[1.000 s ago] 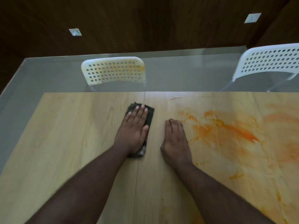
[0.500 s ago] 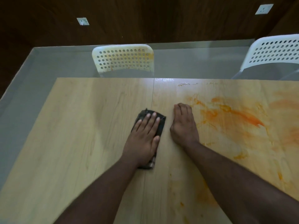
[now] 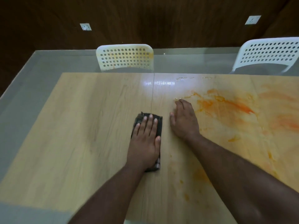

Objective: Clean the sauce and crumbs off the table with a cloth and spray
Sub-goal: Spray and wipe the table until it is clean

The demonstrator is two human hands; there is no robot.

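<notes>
My left hand (image 3: 145, 139) lies flat on the dark cloth (image 3: 159, 125), fingers straight and close together, palm pressing it against the table (image 3: 72, 135); the cloth shows past my fingertips and along my thumb side, running lengthwise under the hand. Just beside it, to the right across the seam in the tabletop, my right hand (image 3: 184, 120) rests palm down on the bare wood, fingers stretched out and relaxed, holding nothing. Its fingertips sit at the near edge of the orange sauce smear (image 3: 226, 104), which spreads away to the right of that hand in streaks and a brighter dash. Fainter orange spots (image 3: 199, 175) lie between my two forearms, nearer to me than the hands. Beyond my right hand's fingertips, near the far edge of the table, I see a small line of pale crumbs (image 3: 182, 78) beside a bright glare. Past that edge, ahead of my left hand, stands a white perforated chair (image 3: 124, 57) with orange stains on its backrest, and a second white chair (image 3: 268, 52) stands far off to the right.
</notes>
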